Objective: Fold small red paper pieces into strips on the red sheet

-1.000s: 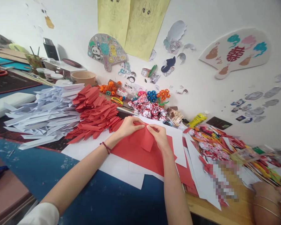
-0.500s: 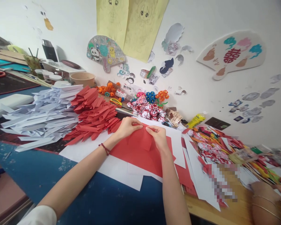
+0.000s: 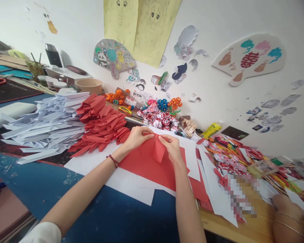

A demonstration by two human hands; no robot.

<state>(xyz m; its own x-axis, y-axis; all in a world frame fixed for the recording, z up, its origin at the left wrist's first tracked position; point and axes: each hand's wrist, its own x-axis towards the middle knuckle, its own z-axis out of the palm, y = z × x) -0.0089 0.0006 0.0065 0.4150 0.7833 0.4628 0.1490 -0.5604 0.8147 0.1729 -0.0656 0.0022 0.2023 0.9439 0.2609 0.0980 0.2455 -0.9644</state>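
A small folded piece of red paper (image 3: 159, 152) is pinched between both hands above a large red sheet (image 3: 139, 162). My left hand (image 3: 140, 137) grips its upper left with thumb and fingers, a dark red cord round the wrist. The fingers of my right hand (image 3: 171, 145) close on its upper right. White sheets (image 3: 131, 185) lie under the red sheet. Left of my hands is a pile of folded red strips (image 3: 103, 123), with a pile of folded white strips (image 3: 48, 123) beyond it.
Paper flowers (image 3: 160, 118) stand behind my hands near the wall. At the right lie coloured scraps (image 3: 233, 158), and another person's hand (image 3: 285, 202) with bangles is near a white paper. A bowl (image 3: 89, 86) sits at the back left.
The small red piece has tilted slightly and its fold shows more. My right hand has shifted a little. At the far right, the other person's white paper has come further into view.
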